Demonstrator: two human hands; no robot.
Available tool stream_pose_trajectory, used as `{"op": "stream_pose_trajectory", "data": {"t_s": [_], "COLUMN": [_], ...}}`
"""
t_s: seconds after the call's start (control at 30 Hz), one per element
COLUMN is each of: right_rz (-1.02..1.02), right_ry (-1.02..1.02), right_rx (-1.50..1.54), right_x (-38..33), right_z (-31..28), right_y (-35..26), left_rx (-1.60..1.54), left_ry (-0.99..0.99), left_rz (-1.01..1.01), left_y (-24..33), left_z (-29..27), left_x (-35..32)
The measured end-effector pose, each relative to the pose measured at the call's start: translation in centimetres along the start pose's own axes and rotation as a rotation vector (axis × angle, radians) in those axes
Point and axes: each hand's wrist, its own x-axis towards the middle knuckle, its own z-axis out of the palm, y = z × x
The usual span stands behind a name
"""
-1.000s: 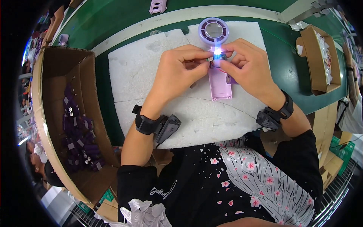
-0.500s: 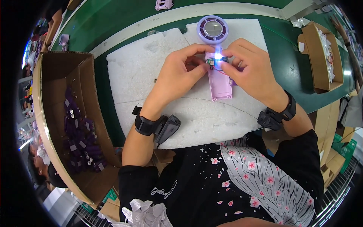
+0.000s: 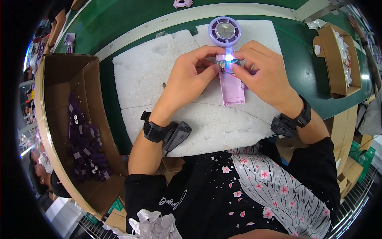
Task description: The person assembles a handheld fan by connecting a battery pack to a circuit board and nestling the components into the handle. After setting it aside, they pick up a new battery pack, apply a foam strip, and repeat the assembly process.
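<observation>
A lilac handheld fan [image 3: 232, 93] lies on the white foam sheet, its round head [image 3: 224, 31] pointing away from me and its pink handle shell opened. A small green circuit board [image 3: 234, 62] sits across the upper part of the shell, with a bright bluish-white light glowing on it. My left hand [image 3: 195, 71] is closed at the left edge of shell and board, thumb and fingertips pressed there. With bent fingers, my right hand [image 3: 260, 71] grips the board's right end. A purple battery cell [image 3: 244, 85] shows partly under my right palm, near thin red wires.
On the left stands a cardboard box [image 3: 109, 139] holding several purple battery cells [image 3: 85, 147]. Another cardboard box [image 3: 338, 75] with clear-wrapped parts is at the right. Beyond the foam sheet [image 3: 151, 87], a pale rail [image 3: 167, 28] borders a green belt carrying a pink part [image 3: 183, 3].
The pink part on the belt has shifted right, and another fan at the far left has moved slightly. Both hands stay almost in place at the board.
</observation>
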Motion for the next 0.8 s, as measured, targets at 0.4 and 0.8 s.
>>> {"op": "stream_pose_trajectory", "data": {"t_s": [0.4,0.8], "right_rz": [0.303,0.205], "right_ry": [-0.193,-0.508], "right_rx": [0.152,0.260], "right_x": [1.0,1.1], "right_z": [-1.1,-3.4], "right_y": [-0.1,0.3], "left_rx": [0.270,0.227], "left_ry": [0.100,0.076], "left_rz": [0.148,0.223], "left_y": [0.0,-0.5], "left_z": [0.8,0.6], "left_x": [0.2,0.0]}}
